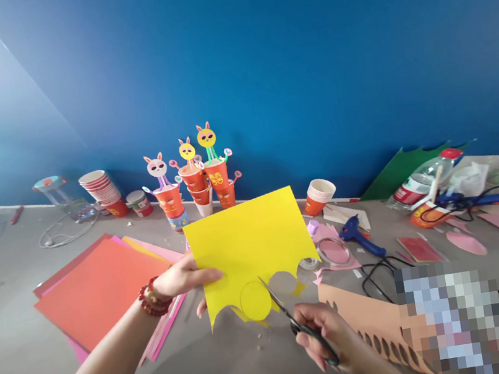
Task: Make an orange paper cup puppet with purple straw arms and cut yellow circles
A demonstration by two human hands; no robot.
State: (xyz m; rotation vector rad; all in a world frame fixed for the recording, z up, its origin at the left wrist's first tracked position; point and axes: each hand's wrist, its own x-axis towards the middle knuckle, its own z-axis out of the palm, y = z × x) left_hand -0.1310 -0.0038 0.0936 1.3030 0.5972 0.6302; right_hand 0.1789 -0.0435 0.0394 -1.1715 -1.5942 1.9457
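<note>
My left hand (192, 278) pinches the left edge of a yellow sheet of paper (249, 234), thumb on top and fingers behind it. Rounded bites are cut out of the sheet's lower edge, and a drawn circle (255, 301) is partly cut around there. Black-handled scissors (313, 335) sit in my right hand (330, 334), fingers through the loops. Their blades point up and left and meet the paper beside the circle. Whether the blades are parted is hard to tell.
Stacked coloured paper (105, 286) lies left. Decorated paper-cup figures (169, 200) and a paper-cup stack (100, 187) stand along the blue wall. A blue glue gun (360, 236), a tape roll (333, 252), a plastic bottle (421, 180) and punched orange paper (366, 313) are right.
</note>
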